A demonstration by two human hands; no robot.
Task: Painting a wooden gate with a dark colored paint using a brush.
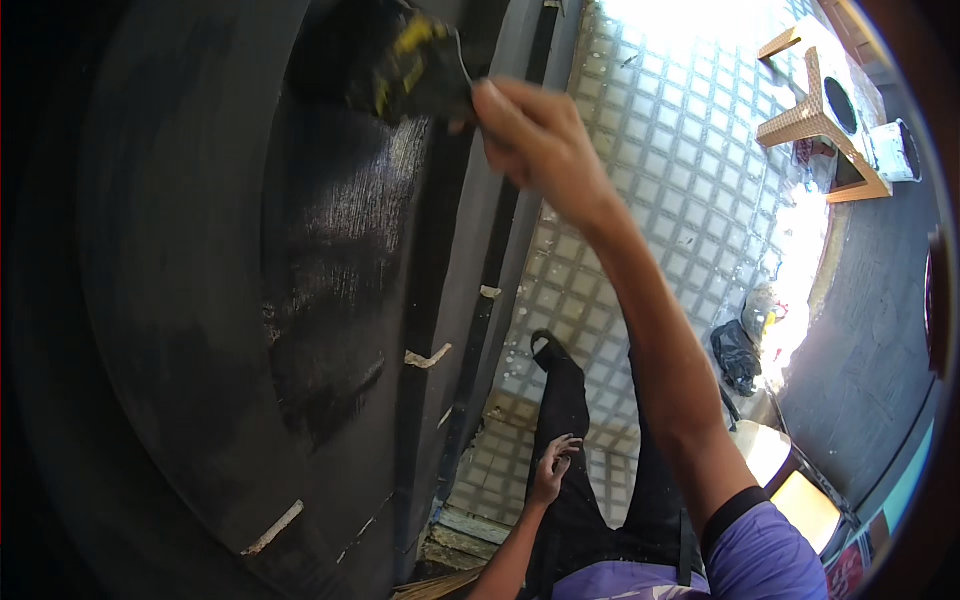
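My right hand (pixel 535 145) is raised at the upper middle, fingers closed on what looks like a wide paintbrush (pixel 410 75). It is black with yellow smears and blurred, so its exact shape is hard to make out. It is in front of the upper part of a dark door panel (pixel 330 300). Below it, glossy black streaks shine on the panel. My left hand (pixel 556 465) hangs low by my left thigh, holding nothing, its fingers apart and smudged with dark paint.
Pale strips of tape (pixel 428 357) stick to the dark frame edges. A patterned tile floor (pixel 650 150) stretches to the right. There stand a wooden stand (pixel 820 110), a white bucket (pixel 893 152) and a black plastic bag (pixel 736 357). A chair (pixel 800 500) is close behind my right arm.
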